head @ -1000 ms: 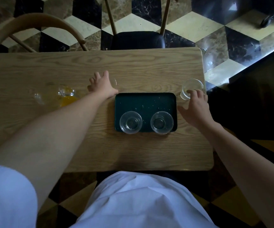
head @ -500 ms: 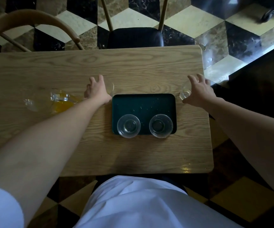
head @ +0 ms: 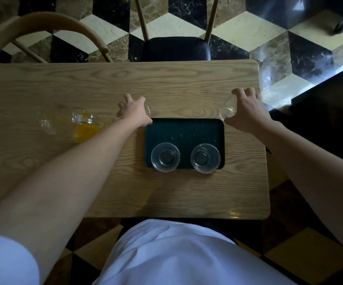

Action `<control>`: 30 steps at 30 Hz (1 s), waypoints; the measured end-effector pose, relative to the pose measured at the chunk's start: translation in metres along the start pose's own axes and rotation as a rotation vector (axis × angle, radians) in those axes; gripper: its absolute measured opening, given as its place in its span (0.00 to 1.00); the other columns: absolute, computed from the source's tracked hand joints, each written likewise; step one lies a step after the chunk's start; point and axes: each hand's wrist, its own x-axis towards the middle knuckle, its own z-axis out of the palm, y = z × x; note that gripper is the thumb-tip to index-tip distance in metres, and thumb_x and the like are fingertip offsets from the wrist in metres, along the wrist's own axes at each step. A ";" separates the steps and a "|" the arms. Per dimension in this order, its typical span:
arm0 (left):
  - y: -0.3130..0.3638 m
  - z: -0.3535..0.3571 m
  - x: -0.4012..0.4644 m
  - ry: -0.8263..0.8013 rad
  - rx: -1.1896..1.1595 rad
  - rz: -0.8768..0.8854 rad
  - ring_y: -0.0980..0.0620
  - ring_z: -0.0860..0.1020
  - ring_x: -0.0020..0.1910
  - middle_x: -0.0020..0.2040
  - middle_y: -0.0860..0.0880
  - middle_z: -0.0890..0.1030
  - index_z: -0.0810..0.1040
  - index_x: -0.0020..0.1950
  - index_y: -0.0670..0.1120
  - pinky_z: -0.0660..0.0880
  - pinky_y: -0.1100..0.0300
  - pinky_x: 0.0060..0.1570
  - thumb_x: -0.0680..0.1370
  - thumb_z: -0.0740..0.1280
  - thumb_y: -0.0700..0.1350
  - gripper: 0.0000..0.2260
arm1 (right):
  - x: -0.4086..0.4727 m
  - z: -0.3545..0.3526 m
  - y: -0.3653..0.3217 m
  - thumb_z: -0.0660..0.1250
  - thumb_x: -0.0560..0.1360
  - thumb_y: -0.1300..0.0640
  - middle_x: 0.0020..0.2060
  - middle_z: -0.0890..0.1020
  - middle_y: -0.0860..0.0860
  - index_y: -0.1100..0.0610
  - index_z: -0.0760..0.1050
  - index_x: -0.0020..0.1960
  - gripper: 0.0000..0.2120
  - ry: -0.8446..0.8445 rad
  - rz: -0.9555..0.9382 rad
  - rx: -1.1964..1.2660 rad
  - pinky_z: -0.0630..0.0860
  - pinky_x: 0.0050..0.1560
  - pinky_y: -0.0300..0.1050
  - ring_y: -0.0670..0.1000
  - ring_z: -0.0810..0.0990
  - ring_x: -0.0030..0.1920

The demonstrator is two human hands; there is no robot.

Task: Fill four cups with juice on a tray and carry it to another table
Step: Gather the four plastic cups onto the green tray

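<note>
1. Dark rectangular tray (head: 185, 130) with rounded corners, flat on the grained wooden table (head: 104, 85).
2. Two clear round cups (head: 165, 157) (head: 205, 158), empty, along the tray's near edge.
3. Left hand (head: 134, 112) curled around a third clear cup (head: 147, 110) off the tray's far left corner.
4. Right hand (head: 245, 110) gripping a tilted fourth cup (head: 229, 108) off the far right corner.
5. Clear jug of orange juice (head: 84, 128) at left.

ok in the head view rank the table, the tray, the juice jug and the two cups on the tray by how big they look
1. table
2. tray
3. juice jug, though its clear outline is hard to trace
4. left cup and right cup: they look alike, so no ranking between them
</note>
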 end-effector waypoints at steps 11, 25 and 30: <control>0.006 -0.010 -0.041 0.170 -0.056 0.172 0.37 0.69 0.69 0.72 0.41 0.65 0.66 0.77 0.52 0.76 0.46 0.55 0.74 0.75 0.52 0.34 | -0.009 0.032 -0.055 0.81 0.62 0.42 0.68 0.67 0.56 0.51 0.61 0.74 0.48 -0.167 -0.192 0.003 0.76 0.59 0.61 0.60 0.66 0.68; 0.046 0.028 -0.061 0.084 0.045 0.307 0.39 0.69 0.68 0.71 0.43 0.68 0.67 0.71 0.45 0.72 0.48 0.53 0.74 0.76 0.51 0.31 | -0.014 0.047 -0.058 0.80 0.63 0.41 0.72 0.64 0.57 0.51 0.57 0.77 0.51 -0.139 -0.128 0.019 0.71 0.65 0.63 0.62 0.63 0.71; 0.047 0.044 -0.053 0.073 0.027 0.313 0.39 0.69 0.68 0.70 0.42 0.67 0.67 0.70 0.46 0.69 0.50 0.50 0.73 0.77 0.51 0.30 | -0.031 0.045 -0.058 0.76 0.64 0.36 0.77 0.58 0.56 0.50 0.57 0.78 0.50 -0.046 -0.048 0.088 0.61 0.69 0.67 0.61 0.57 0.75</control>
